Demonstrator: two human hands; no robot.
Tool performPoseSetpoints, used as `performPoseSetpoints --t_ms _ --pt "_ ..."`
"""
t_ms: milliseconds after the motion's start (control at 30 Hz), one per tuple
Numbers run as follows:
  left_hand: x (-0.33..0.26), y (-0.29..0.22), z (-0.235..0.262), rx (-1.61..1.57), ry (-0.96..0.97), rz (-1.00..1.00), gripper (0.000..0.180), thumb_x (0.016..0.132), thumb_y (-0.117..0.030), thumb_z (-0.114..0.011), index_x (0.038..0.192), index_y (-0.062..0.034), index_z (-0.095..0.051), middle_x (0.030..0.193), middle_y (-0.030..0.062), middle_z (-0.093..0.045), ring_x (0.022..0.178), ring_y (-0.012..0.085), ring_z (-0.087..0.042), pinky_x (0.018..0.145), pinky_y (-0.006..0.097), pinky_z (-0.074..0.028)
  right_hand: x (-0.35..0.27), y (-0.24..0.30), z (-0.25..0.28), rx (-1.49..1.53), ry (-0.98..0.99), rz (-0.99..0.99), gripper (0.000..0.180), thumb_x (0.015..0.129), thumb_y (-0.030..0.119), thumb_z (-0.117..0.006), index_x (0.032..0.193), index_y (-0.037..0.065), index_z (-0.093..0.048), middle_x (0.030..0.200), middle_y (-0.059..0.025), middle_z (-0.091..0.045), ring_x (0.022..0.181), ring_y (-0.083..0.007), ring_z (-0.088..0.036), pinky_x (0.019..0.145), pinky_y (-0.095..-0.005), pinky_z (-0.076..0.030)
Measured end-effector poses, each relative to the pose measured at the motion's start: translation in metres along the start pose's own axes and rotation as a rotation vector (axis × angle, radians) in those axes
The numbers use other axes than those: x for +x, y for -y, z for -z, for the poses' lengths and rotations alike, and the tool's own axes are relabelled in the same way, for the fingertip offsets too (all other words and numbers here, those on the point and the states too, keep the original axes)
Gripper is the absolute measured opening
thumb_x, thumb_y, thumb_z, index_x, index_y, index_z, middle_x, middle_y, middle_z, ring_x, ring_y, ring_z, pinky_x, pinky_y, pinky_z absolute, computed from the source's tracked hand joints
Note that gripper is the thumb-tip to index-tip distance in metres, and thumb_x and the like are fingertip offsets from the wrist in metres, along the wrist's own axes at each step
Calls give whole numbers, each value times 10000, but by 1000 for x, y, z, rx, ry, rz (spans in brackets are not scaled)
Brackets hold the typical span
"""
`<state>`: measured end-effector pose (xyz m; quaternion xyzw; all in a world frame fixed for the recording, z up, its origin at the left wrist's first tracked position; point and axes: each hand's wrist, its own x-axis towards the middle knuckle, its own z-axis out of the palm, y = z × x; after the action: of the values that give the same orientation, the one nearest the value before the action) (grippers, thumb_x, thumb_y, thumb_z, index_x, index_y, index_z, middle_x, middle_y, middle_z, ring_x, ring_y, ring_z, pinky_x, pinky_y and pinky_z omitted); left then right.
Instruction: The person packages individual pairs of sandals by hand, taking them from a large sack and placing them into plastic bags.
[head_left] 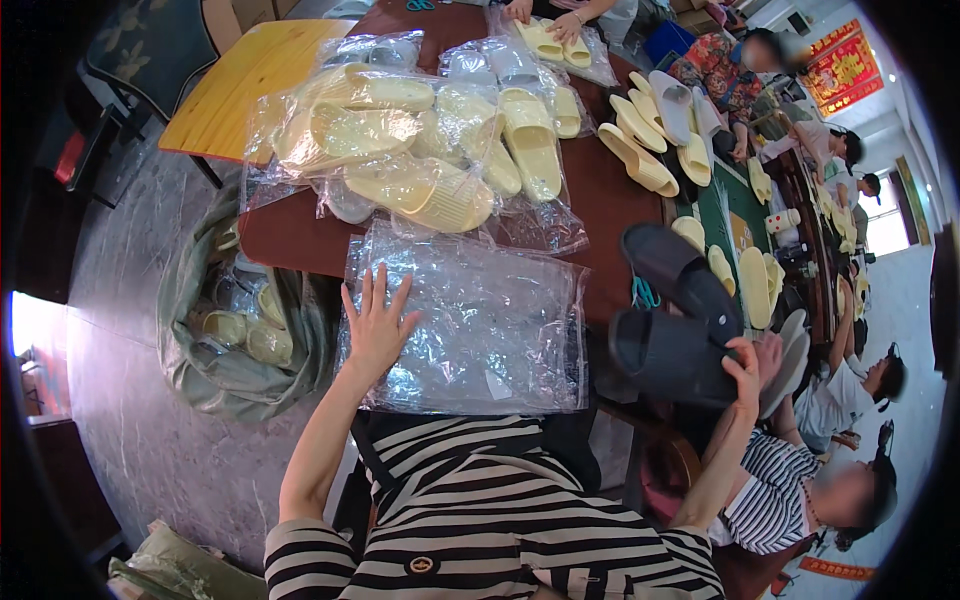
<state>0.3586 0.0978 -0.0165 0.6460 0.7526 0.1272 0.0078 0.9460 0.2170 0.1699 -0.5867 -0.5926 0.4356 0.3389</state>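
My left hand (378,322) lies flat, fingers spread, on a stack of clear plastic bags (480,330) at the table's near edge. To the right, my right hand (742,372) is closed on the end of a black slipper (668,352). A second black slipper (672,268) lies against it, pointing up and left; I cannot tell whether my fingers hold this one too. Just beyond the bags is a heap of bagged pale yellow slippers (420,190). Teal-handled scissors (645,292) lie beside the black slippers, partly hidden.
A green sack (185,350) with bagged slippers stands on the floor at left, below a yellow wooden table (230,85). Loose yellow slippers (640,160) lie on the brown table (610,220). At right sits a co-worker in stripes (765,500); another person's hands (560,20) handle slippers at the far end.
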Motion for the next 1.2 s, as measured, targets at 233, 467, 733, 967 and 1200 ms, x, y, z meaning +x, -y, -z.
performPoseSetpoints --t_ms 233,467,733,967,1200 --pt "9 8 23 -762 118 122 438 949 -396 -539 1227 -63 -593 1303 135 -546 1106 318 -573 942 480 -449 26 44 -137 80 199 152 331 690 116 -743 979 77 -587 985 -11 -550 960 -132 -540 859 -270 -413" --pt "14 17 9 -1886 525 622 712 992 -616 -292 1496 -114 -276 1341 133 -529 1180 280 -537 948 401 -450 44 -30 -271 81 511 98 268 829 88 -702 1079 60 -612 1061 -25 -575 1047 -128 -548 934 -279 -426" --pt "10 7 -16 -1449 514 448 711 886 -188 -684 1478 -67 -309 1365 155 -510 1238 253 -497 989 357 -419 66 -15 -292 -453 211 506 182 856 76 -625 1034 68 -659 943 -82 -625 895 -297 -633 758 -376 -520" --pt "13 -10 -8 -1023 385 163 759 822 -97 -702 1449 36 -296 1283 226 -573 1154 343 -586 989 374 -444 82 -41 -325 -659 84 705 102 833 98 -633 934 91 -632 878 -68 -615 824 -283 -640 658 -396 -524" --pt "30 -53 50 -453 18 60 534 794 -65 -682 1280 8 -473 1191 205 -562 1128 371 -534 940 416 -433 93 -45 -322 -713 146 739 84 829 119 -642 906 97 -617 848 -59 -611 772 -277 -643 597 -403 -514"
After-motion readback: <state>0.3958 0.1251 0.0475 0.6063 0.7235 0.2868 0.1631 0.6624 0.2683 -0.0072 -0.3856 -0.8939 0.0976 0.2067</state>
